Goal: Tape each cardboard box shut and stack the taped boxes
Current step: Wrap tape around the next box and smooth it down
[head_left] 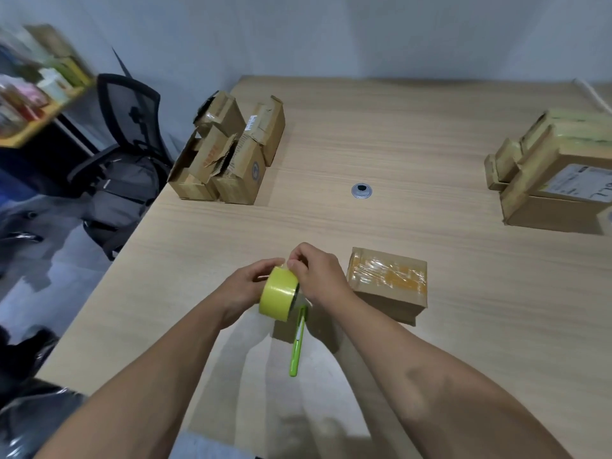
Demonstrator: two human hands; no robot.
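Note:
A yellow tape roll [277, 294] is held up over the table's near middle. My left hand [246, 286] grips the roll from its left side. My right hand [318, 274] pinches at the roll's top edge with thumb and fingertips. Just right of my hands a small cardboard box [387, 283] lies flat, its top covered in shiny tape. A cluster of open, untaped boxes [228, 150] stands at the far left of the table. Taped boxes [556, 170] are stacked at the far right.
A green utility knife [297, 346] lies on the wooden table [397, 134] below the roll. A round metal cable grommet [361, 190] sits mid-table. A black office chair [129, 134] with a backpack stands off the left edge, shelves behind it.

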